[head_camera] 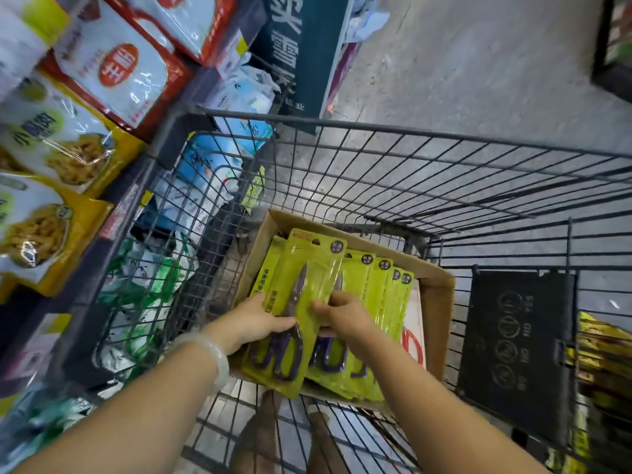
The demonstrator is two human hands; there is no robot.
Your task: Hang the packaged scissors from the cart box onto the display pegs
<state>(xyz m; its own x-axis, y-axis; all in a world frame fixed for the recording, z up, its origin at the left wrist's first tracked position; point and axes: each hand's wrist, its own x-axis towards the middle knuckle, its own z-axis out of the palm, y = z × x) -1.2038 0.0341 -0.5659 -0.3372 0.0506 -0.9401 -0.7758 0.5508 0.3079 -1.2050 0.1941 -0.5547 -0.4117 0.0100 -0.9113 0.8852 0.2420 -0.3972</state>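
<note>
While gripping scissors pack (309, 295), hands (260, 321) low.

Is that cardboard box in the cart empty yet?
No. The cardboard box holds a row of yellow-green scissor packs standing on edge.

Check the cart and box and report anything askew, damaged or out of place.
Nothing stands out. The cardboard box sits upright in the wire cart, scissor packs filed in a row inside. Both hands hold the front pack, tilted only from being lifted.
</note>
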